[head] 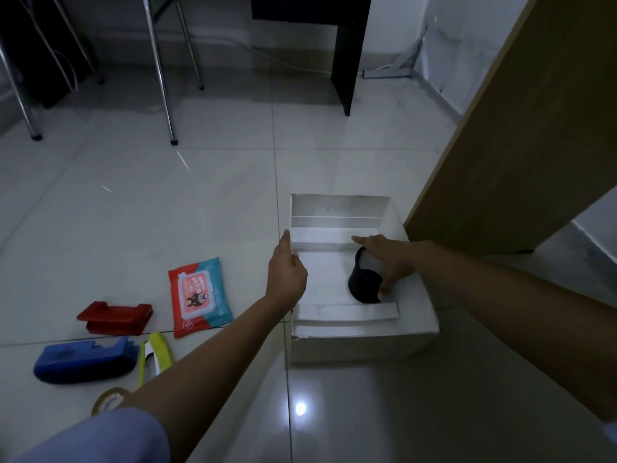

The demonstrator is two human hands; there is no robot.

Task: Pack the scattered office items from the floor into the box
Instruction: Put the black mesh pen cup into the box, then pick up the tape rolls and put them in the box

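Note:
A white open box [364,342] sits on the tiled floor right of centre. Inside it, near the right wall, a black mesh cup [364,281] stands tilted, and my right hand [389,260] grips it from the right side. My left hand [286,274] holds the box's left wall at the rim. On the floor to the left lie a red-and-blue wipes pack [199,297], a red stapler-like item [115,317], a blue item [83,359], a yellow utility knife [155,355] and a tape roll [108,400], partly hidden by my left forearm.
A wooden panel [521,135] leans over the box's right side. A black desk leg [347,58] stands behind, and metal chair legs [163,78] are at the back left. Bare tiles lie between the box and the chair.

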